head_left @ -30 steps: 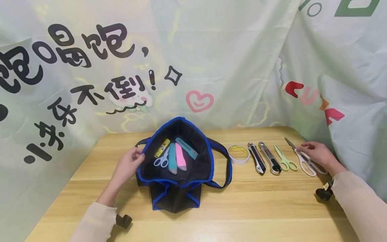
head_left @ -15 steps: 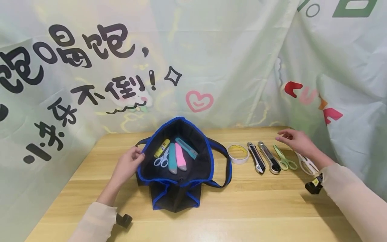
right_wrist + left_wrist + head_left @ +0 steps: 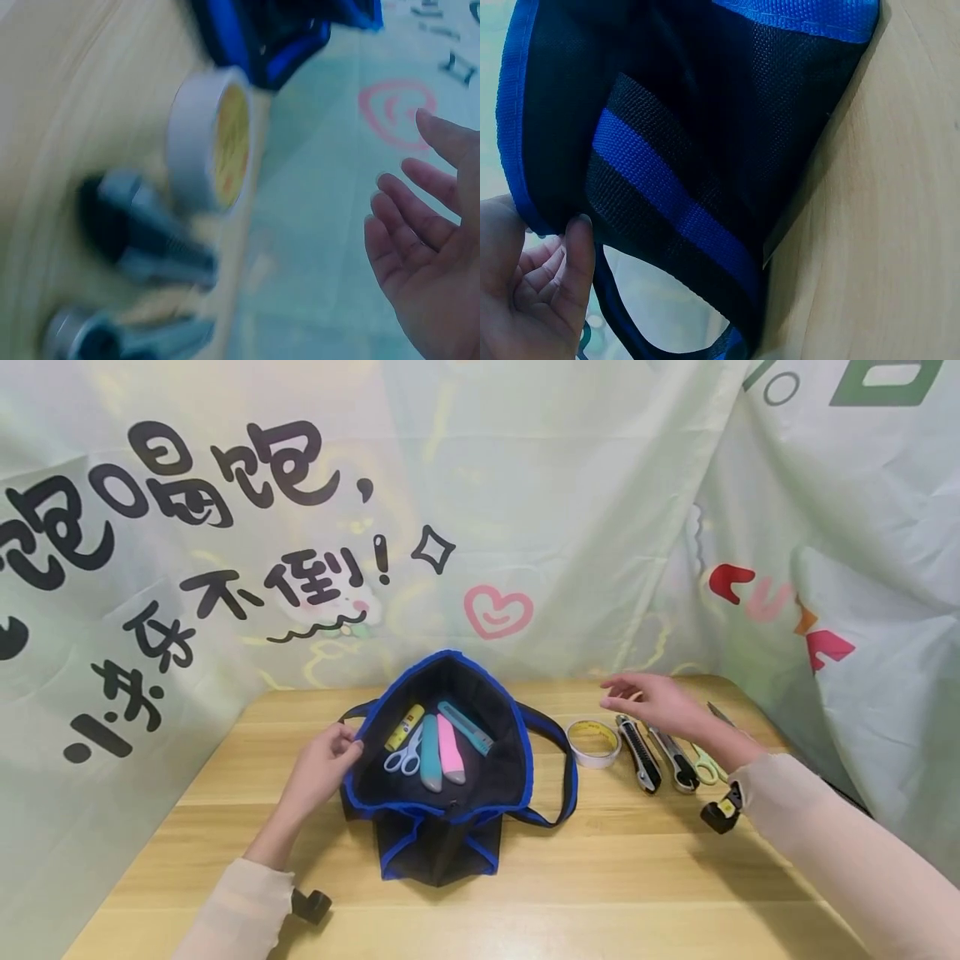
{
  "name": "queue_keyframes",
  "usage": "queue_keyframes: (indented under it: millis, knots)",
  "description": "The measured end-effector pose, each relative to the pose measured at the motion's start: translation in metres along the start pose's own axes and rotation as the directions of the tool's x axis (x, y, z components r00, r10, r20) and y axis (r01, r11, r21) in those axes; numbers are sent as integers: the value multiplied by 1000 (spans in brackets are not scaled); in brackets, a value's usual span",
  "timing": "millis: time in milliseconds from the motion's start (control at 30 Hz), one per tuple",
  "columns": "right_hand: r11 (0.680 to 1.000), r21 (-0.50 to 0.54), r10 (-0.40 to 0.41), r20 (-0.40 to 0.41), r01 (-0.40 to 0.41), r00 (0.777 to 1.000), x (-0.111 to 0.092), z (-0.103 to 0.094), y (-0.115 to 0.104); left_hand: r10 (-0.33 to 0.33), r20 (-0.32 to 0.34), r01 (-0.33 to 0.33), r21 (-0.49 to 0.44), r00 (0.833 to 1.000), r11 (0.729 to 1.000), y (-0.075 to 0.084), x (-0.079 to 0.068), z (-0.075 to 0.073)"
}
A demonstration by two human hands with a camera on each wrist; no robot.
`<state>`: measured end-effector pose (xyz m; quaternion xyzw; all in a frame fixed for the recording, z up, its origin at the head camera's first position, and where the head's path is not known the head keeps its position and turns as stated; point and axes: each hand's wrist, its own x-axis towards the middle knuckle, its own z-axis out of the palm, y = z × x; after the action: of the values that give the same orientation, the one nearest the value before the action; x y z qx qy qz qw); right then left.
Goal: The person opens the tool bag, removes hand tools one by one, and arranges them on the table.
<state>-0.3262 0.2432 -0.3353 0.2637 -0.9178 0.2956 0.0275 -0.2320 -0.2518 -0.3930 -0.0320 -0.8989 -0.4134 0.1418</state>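
My left hand pinches the left edge of a black bag with blue trim; in the left wrist view the thumb lies on the fabric. The bag's mouth gapes toward me. Inside lie a yellow tube, light-blue-handled scissors, teal and pink grey-ended tools and a flat teal tool. With loosely bent fingers and nothing held, my right hand hovers above two utility knives, just right of a roll of tape.
Green scissors lie right of the knives, partly behind my right forearm. Of another pair of scissors, only the blade tip shows. The bag's right handle loops toward the tape. A printed cloth hangs behind the wooden table.
My right hand has left the white-handled scissors at the far right and swung left over the green scissors to above the knives. The left hand stays on the bag's edge.
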Motion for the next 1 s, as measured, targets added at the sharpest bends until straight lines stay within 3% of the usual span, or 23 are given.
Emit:
queue_keyframes:
  millis: [367, 700, 1000]
  knots:
    - [991, 56, -123, 56, 120, 991, 32, 29, -63, 6, 2, -6, 3, 1000, 1000, 1, 0, 0]
    - [977, 71, -206, 64, 201, 976, 55, 57, -105, 15, 6, -15, -2, 1000, 1000, 1, 1, 0]
    - [979, 73, -195, 80, 189, 978, 78, 93, -134, 6, 4, -6, -7, 1000, 1000, 2, 0, 0]
